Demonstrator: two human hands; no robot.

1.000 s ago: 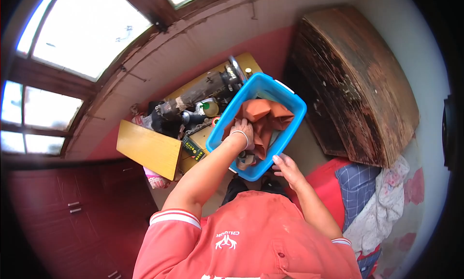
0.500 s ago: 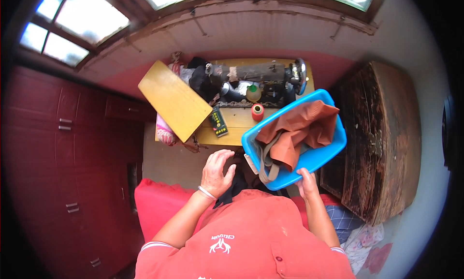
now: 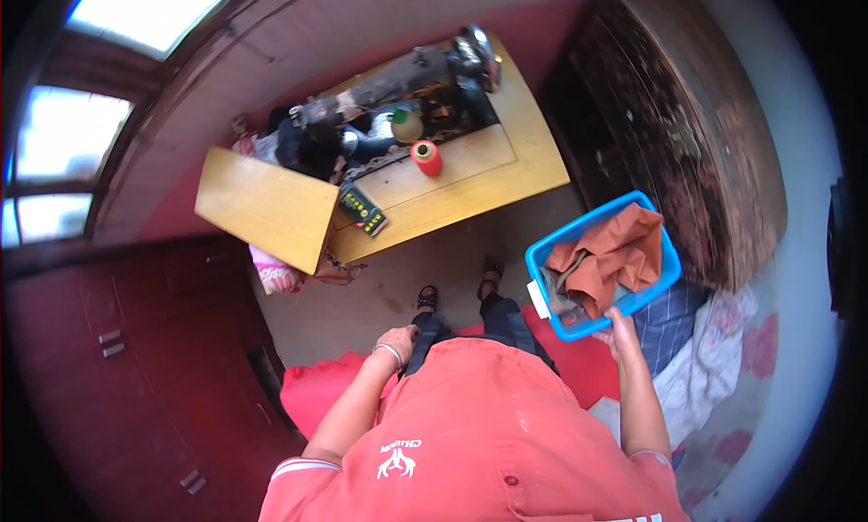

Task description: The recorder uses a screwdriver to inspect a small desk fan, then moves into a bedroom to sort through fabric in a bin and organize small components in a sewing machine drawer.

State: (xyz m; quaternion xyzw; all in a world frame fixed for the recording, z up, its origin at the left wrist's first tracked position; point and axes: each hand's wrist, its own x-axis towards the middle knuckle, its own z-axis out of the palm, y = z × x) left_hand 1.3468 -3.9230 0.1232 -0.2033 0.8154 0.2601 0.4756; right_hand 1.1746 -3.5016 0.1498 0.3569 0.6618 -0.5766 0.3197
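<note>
My right hand (image 3: pixel 622 330) grips the near rim of a blue plastic bin (image 3: pixel 653 298), held off to the right of my body and away from the table. Reddish-brown fabric or leather-like pieces (image 3: pixel 624 251) fill it, with greyish-brown strips among them. A white handle (image 3: pixel 538 299) shows on its left end. My left hand (image 3: pixel 398 343), with a pale bracelet at the wrist, is low beside my left thigh. Its back faces up, and its fingers are mostly hidden; nothing shows in it.
On a yellow wooden table (image 3: pixel 533 165) stand an old black sewing machine (image 3: pixel 389 83), a red thread spool (image 3: pixel 426 158), a green-topped bottle (image 3: pixel 406 126) and a dark box (image 3: pixel 363 210). A yellow board (image 3: pixel 267 205) overhangs the left. A worn wooden cabinet (image 3: pixel 674 133) stands right.
The blue bin has moved right and away from the table in my right hand. My left hand has dropped to my thigh. The view has turned, and my feet now show.
</note>
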